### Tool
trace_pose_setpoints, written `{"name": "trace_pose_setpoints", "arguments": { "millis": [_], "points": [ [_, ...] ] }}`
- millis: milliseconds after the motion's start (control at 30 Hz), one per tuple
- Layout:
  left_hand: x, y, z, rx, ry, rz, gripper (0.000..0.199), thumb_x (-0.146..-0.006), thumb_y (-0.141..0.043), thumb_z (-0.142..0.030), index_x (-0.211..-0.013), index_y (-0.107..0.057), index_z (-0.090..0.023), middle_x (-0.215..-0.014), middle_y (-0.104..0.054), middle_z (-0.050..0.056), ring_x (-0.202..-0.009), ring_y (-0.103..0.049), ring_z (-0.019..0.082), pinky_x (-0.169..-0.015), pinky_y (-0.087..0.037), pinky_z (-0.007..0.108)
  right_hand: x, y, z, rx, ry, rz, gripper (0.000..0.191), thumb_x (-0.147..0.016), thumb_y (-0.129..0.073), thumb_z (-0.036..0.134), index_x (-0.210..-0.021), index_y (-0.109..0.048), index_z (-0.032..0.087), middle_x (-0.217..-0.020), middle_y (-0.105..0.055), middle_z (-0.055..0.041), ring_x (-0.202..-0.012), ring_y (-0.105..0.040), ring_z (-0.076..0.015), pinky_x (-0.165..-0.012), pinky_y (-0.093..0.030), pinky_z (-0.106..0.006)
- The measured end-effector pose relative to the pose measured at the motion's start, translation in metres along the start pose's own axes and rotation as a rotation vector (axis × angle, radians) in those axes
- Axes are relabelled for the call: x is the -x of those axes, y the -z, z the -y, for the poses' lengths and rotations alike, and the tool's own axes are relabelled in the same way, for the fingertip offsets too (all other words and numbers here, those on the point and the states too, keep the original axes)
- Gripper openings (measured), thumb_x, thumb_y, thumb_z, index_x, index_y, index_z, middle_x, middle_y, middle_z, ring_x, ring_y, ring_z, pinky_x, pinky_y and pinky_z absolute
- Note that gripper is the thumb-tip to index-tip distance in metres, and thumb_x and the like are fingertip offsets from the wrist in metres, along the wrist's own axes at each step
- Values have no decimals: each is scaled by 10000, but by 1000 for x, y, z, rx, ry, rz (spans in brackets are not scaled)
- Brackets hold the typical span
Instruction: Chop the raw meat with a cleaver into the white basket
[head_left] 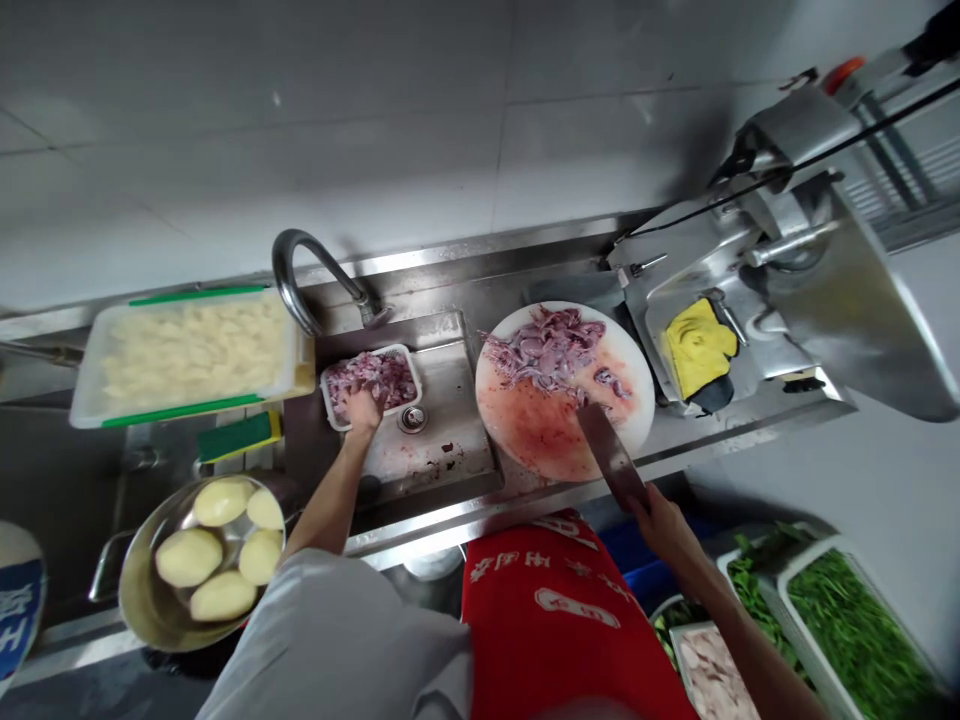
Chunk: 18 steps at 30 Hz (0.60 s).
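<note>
The right hand (661,522) holds a cleaver (611,455) tight, its tip over the round cutting board (525,425), near the raw meat (556,350). The left hand (364,408) touches chopped meat (388,376) in the white basket (415,374) in the sink (454,380); I cannot tell if it is spread.
</note>
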<state>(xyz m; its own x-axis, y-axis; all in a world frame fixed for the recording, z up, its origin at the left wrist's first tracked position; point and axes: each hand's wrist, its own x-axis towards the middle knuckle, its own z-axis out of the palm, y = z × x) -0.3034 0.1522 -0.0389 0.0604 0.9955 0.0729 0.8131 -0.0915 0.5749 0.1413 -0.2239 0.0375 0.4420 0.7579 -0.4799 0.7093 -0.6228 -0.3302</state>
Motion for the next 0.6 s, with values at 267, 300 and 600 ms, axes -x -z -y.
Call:
{"name": "trace_pose_setpoints", "arguments": {
  "millis": [267, 300, 600],
  "points": [
    [13, -124, -248, 66, -471, 224, 328, -942, -591, -342, -1203, -670, -160, -1229, -635, 158, -1178, -540, 308, -1040, -406, 463, -6, 7, 27, 201, 51, 102, 214, -1023, -388, 280, -1104, -542, 155, -841, -726, -125, -750, -672, -231, -629, -295, -284],
    [18, -135, -270, -14, -459, 241, 391, -910, -635, -327, -1252, -641, -139, -1271, -606, 186, -1203, -517, 338, -1031, -403, 483, -10, 8, 29, 205, 69, 133, 211, -1027, -390, 275, -1117, -536, 153, -861, -728, -129, -767, -675, -230, -631, -290, -284],
    [17, -115, -281, -129, -266, 374, 241, -849, -633, -289, -980, -688, -95, -1135, -629, 199, -1086, -564, 337, -965, -448, 468, -43, 23, 9, 84, 280, 268, 228, -1039, -399, 267, -1176, -526, 137, -1004, -733, -147, -901, -688, -236, -673, -301, -282]
  ]
}}
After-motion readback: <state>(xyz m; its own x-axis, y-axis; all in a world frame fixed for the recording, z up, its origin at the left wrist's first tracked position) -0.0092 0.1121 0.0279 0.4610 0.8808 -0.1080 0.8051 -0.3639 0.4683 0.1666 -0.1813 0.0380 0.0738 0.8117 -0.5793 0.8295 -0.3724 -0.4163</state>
